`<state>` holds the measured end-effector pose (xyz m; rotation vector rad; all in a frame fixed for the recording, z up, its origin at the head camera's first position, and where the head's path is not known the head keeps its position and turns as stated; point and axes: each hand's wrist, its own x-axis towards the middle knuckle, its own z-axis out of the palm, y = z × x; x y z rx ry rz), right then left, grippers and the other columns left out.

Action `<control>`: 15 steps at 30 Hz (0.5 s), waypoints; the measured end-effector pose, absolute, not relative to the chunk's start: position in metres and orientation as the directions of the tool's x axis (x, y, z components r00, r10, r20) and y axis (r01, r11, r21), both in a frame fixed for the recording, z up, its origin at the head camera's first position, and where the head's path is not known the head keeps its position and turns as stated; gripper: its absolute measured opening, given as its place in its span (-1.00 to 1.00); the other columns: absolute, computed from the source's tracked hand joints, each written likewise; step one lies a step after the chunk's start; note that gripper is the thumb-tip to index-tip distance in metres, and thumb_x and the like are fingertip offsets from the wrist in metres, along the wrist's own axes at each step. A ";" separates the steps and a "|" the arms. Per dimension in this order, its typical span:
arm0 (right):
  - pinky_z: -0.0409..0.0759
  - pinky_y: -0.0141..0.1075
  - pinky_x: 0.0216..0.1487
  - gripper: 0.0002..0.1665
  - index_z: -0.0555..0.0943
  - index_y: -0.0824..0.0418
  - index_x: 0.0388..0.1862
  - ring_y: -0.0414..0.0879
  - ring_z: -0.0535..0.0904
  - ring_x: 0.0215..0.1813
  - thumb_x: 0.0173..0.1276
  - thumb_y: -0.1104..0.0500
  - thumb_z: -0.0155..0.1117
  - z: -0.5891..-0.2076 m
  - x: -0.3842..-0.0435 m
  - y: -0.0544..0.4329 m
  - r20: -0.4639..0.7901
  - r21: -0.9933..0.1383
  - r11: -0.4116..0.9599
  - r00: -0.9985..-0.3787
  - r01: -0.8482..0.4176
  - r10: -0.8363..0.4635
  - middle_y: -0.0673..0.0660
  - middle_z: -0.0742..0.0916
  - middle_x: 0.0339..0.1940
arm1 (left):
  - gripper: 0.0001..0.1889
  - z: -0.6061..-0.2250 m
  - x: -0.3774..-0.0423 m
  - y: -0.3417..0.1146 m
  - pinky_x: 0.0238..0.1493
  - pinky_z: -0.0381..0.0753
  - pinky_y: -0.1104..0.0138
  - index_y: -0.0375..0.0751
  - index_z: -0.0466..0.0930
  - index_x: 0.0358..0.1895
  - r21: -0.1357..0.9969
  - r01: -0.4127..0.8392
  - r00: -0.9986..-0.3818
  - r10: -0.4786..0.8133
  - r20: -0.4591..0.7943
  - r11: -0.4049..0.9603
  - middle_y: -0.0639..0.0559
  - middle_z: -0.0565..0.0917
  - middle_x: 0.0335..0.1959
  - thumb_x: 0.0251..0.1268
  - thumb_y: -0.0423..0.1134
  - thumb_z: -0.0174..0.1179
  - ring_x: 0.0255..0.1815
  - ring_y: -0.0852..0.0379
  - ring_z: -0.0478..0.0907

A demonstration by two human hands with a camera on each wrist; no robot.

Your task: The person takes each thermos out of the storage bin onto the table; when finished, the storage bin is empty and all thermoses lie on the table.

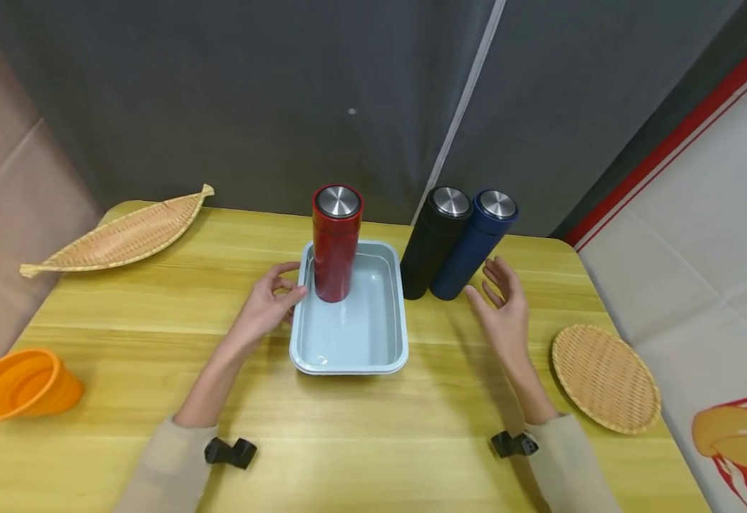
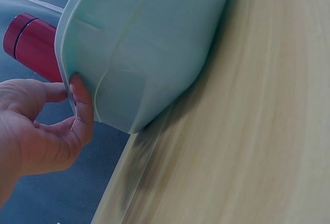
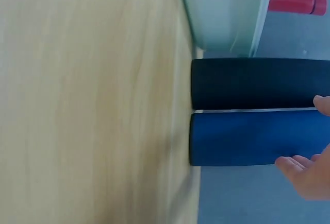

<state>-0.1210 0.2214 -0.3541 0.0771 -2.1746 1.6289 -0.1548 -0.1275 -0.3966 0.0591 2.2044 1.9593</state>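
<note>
A light blue rectangular tub (image 1: 373,335) stands on the wooden table with a red thermos (image 1: 333,260) upright inside it, towards its back left. My left hand (image 1: 267,303) pinches the tub's left rim; in the left wrist view its thumb and fingers (image 2: 82,108) lie on either side of that edge. Right of the tub a black thermos (image 1: 430,249) and a dark blue thermos (image 1: 466,260) stand side by side. Beside the blue one is my right hand (image 1: 505,310), its fingers spread and relaxed. Whether it touches the blue thermos I cannot tell.
A leaf-shaped woven basket (image 1: 136,235) lies at the back left, and an orange cup (image 1: 59,388) is at the left edge. On the right lies a round woven tray (image 1: 604,377). A dark grey panel (image 1: 251,107) rises behind the table.
</note>
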 end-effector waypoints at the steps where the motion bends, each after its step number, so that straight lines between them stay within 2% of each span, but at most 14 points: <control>1: 0.38 0.06 0.27 -0.26 0.24 0.54 0.35 0.28 0.37 0.30 0.22 0.51 0.29 -0.353 -0.118 0.220 0.368 -0.904 0.306 -0.907 -0.298 0.204 0.44 0.46 0.26 | -0.43 -0.397 -0.155 -0.128 -0.54 0.64 0.23 -0.29 0.20 0.40 0.988 -0.098 -0.981 0.155 -0.117 0.122 -0.31 0.50 -0.14 0.39 -0.33 0.14 -0.53 0.05 0.55; 7: 0.50 -0.17 0.20 -0.27 0.29 0.54 0.32 0.30 0.42 0.23 0.17 0.53 0.33 -0.345 -0.106 0.208 0.414 -0.877 0.327 -0.899 -0.351 0.145 0.50 0.50 0.20 | -0.44 -0.397 -0.156 -0.128 -0.55 0.64 0.24 -0.28 0.21 0.40 0.988 -0.105 -0.981 0.153 -0.122 0.117 -0.32 0.50 -0.13 0.38 -0.33 0.15 -0.53 0.03 0.56; 11: 0.51 -0.10 0.18 -0.29 0.32 0.53 0.31 0.28 0.46 0.21 0.17 0.52 0.34 -0.342 -0.105 0.197 0.417 -0.863 0.340 -0.907 -0.374 0.062 0.43 0.54 0.19 | -0.43 -0.397 -0.156 -0.127 -0.53 0.65 0.17 -0.28 0.21 0.40 0.988 -0.102 -0.981 0.154 -0.119 0.116 -0.32 0.50 -0.13 0.38 -0.33 0.15 -0.54 0.03 0.55; 15: 0.52 -0.12 0.16 -0.29 0.38 0.44 0.31 0.19 0.49 0.20 0.16 0.50 0.36 -0.351 -0.115 0.185 0.435 -0.855 0.301 -0.900 -0.423 -0.028 0.33 0.57 0.20 | -0.43 -0.397 -0.154 -0.128 -0.54 0.64 0.17 -0.30 0.20 0.40 0.989 -0.098 -0.981 0.155 -0.114 0.110 -0.35 0.50 -0.13 0.38 -0.33 0.15 -0.55 0.02 0.55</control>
